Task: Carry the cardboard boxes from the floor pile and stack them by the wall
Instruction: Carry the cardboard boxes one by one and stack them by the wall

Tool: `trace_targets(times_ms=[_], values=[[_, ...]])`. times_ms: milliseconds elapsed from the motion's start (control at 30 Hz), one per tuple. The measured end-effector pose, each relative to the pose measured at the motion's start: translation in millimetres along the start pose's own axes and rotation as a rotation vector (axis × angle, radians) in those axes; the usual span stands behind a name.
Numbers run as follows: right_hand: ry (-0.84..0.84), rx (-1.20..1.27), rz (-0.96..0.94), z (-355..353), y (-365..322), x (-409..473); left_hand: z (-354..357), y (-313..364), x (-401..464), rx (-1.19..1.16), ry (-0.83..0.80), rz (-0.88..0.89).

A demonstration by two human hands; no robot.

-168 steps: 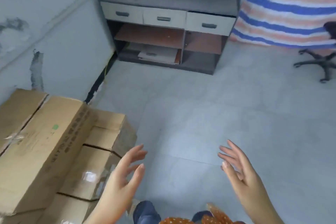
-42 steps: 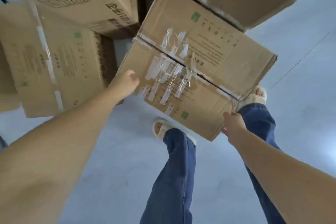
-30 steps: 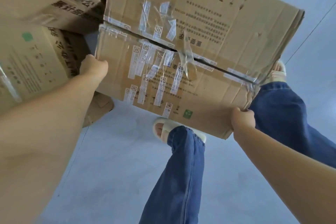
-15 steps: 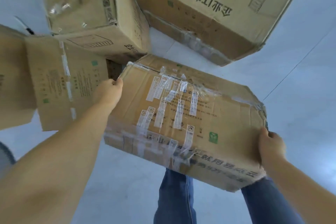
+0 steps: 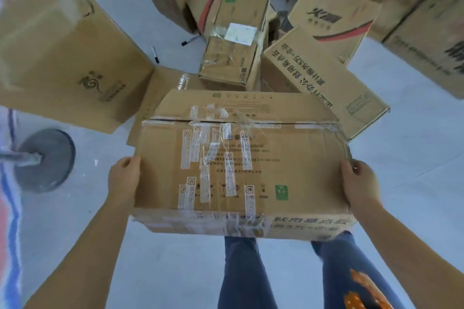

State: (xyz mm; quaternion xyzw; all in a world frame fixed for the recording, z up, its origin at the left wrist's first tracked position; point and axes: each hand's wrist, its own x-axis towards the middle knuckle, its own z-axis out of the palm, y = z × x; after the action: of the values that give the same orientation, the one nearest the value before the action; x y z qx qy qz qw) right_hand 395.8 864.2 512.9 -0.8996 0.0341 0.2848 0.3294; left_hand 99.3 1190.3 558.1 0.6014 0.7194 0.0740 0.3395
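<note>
Two hands on one taped box (image 5: 238,163): left hand (image 5: 124,180) clamps its left end, right hand (image 5: 359,185) its right end, fingers curled under the edges, probably so the weight sits evenly for carrying. It's up off the floor (image 5: 175,271), above the knees, with the floor pile (image 5: 251,40) just beyond it. Writing's mostly Chinese print I can't read through the blur, plus a green square logo near the box's right corner. No wall in view.

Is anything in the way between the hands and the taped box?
No. The left hand and right hand already grip the taped box by its two ends, with nothing between. The wall is out of view.
</note>
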Motion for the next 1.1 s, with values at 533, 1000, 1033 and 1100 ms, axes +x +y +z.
trace_targets(times_ms=[533, 1000, 1033, 1100], values=[[-0.370, -0.276, -0.811, -137, -99, 2, -3, -92, -386, -0.764, 0.554, -0.450], [-0.947, -0.529, -1.212, -91, 28, -228, 60, -237, -766, -0.976, 1.135, -1.032], [-0.996, -0.567, -1.228, -94, 50, -250, 71, -244, -800, -0.995, 1.182, -1.079], [-1.109, -0.619, -1.236, -102, 100, -291, 96, -260, -870, -1.027, 1.265, -1.167]])
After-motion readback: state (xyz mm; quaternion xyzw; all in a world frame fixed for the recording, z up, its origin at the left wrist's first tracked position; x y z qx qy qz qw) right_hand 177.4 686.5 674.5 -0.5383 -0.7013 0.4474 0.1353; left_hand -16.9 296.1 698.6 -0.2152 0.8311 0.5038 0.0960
